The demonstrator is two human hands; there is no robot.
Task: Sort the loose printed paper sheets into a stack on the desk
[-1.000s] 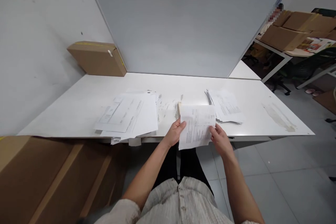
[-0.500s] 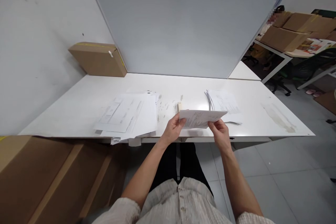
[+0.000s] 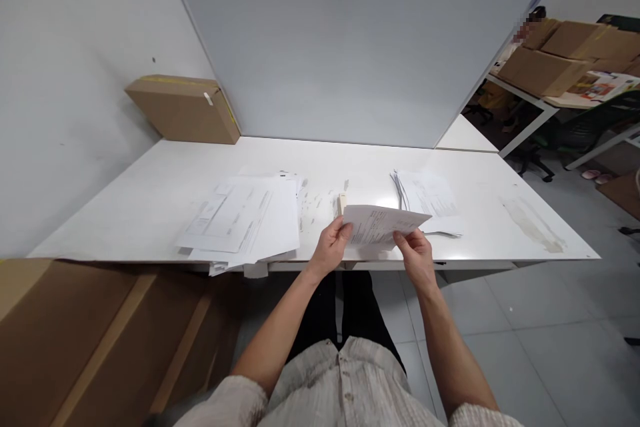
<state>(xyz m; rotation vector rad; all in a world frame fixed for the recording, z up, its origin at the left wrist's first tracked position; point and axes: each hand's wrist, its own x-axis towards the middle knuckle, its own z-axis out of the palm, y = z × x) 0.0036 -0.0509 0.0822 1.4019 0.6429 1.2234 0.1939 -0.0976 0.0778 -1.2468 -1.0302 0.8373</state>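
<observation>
A large whiteboard (image 3: 350, 47) leans at the back of a long white surface (image 3: 150, 200). A closed cardboard box (image 3: 183, 110) sits in the surface's far left corner. A wide, loose pile of papers (image 3: 245, 220) lies left of centre, some of it overhanging the near edge. A smaller fanned pile (image 3: 427, 203) lies to the right.

Between the two piles, just above the near edge, a printed sheet (image 3: 383, 223) is held almost flat. It is white, with small dark lines of text. The left hand (image 3: 330, 250) pinches its left edge, thumb on top. The right hand (image 3: 415, 257) has its grip closed on the near right edge. Both forearms are bare.
</observation>
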